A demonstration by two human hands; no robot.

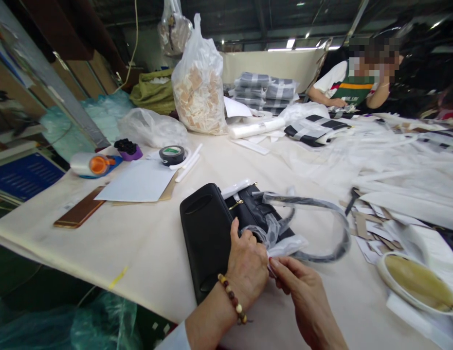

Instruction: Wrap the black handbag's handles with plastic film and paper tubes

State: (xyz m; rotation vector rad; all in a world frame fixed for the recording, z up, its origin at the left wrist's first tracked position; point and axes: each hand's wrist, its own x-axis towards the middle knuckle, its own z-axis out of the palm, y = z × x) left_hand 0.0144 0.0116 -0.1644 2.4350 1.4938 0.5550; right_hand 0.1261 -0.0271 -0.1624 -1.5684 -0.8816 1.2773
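Note:
A black handbag (204, 228) lies on its side on the table, its base turned toward me. Its long handle (343, 228), wrapped in clear plastic, loops out to the right, and a gold zipper pull (236, 204) shows near the top. My left hand (248, 265), with a beaded bracelet at the wrist, grips the bag's near side, fingers curled and partly hidden. Close against it, my right hand (302, 287) pinches something small between thumb and forefinger at the bag's edge; what it is I cannot make out. Crumpled clear plastic (290, 245) sits just beyond the fingertips.
On the left are a phone (79, 208), white sheets (138, 181), a black tape roll (172, 154) and a tape dispenser (93, 165). A bulging plastic sack (200, 92) stands behind. Rightward lie paper scraps (372, 228) and a shallow dish (418, 282). A co-worker (357, 85) sits at the far right.

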